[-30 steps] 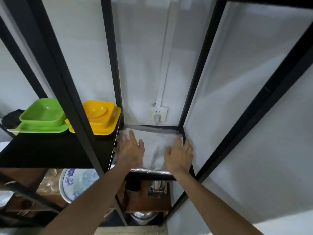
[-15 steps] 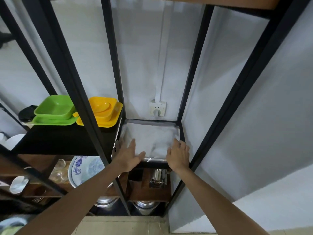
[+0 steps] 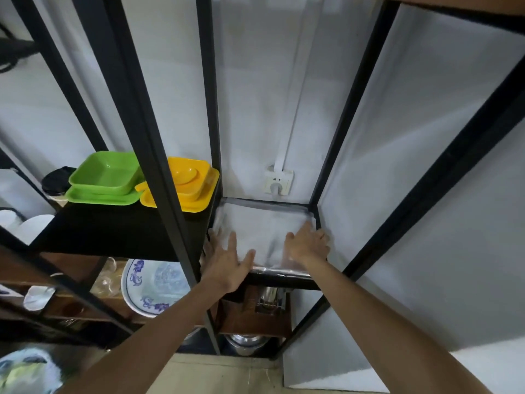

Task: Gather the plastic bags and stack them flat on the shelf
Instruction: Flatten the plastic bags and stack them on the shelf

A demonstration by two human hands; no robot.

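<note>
A single wide-angle camera, worn on the person's head, looks forward and steeply down into a black-framed shelf unit (image 3: 284, 280) standing against a white wall (image 3: 255, 109). It sits close, about at arm's reach, so both forearms enter from the bottom edge and converge near the frame's centre. The uprights splay outward toward the top corners, and floor shows along the bottom edge.

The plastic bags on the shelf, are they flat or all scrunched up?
Flat: the plastic bags lie spread across the shelf.
</note>
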